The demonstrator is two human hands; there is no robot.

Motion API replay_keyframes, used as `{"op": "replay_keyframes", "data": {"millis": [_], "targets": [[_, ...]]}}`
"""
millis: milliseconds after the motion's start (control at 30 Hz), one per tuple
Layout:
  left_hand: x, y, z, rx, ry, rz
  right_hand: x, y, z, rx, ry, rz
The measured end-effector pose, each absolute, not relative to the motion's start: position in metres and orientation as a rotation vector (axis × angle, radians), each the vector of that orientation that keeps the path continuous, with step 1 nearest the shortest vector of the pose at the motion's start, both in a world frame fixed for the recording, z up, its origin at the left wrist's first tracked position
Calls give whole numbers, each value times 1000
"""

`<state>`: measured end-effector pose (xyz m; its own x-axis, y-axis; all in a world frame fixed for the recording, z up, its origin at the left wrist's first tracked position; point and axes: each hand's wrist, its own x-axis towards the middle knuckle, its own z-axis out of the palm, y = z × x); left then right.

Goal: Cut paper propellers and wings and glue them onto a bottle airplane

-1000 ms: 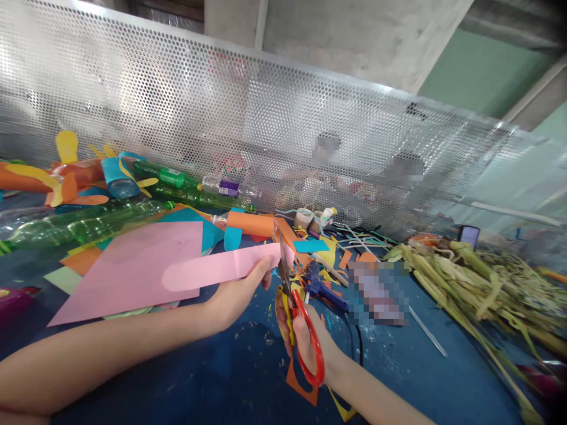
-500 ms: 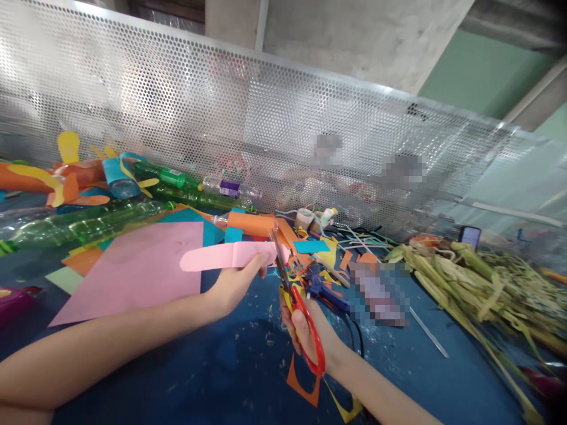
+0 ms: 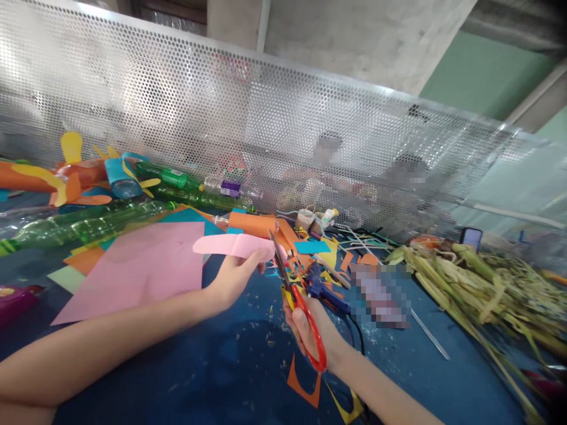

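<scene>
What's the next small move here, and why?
Perhaps snip the pink strip near its right end: the left hand holds it, its left end is rounded, and the right hand has the scissors across the right one.

The strip (image 3: 244,243) is pink; the scissors (image 3: 290,287) have a red loop (image 3: 321,356); the counter (image 3: 208,372) is blue; the screen (image 3: 283,112) silver, dotted.

Head-worn view, directed forward and down across a blue tabletop (image 3: 212,366) toward a perforated metal panel (image 3: 177,106). The left hand (image 3: 234,279) and right hand (image 3: 312,327) appear near the camera, centrally placed; the panel stands beyond them.
</scene>
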<state>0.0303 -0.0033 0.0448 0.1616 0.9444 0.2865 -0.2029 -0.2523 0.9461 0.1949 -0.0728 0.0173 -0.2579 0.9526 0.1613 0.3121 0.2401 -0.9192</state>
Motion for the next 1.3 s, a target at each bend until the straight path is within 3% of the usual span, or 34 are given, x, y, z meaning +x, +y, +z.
{"op": "replay_keyframes", "data": {"millis": [1300], "targets": [[26,16,48,1262,818,1490,200,-63,15,-1225,-1918,882]]}}
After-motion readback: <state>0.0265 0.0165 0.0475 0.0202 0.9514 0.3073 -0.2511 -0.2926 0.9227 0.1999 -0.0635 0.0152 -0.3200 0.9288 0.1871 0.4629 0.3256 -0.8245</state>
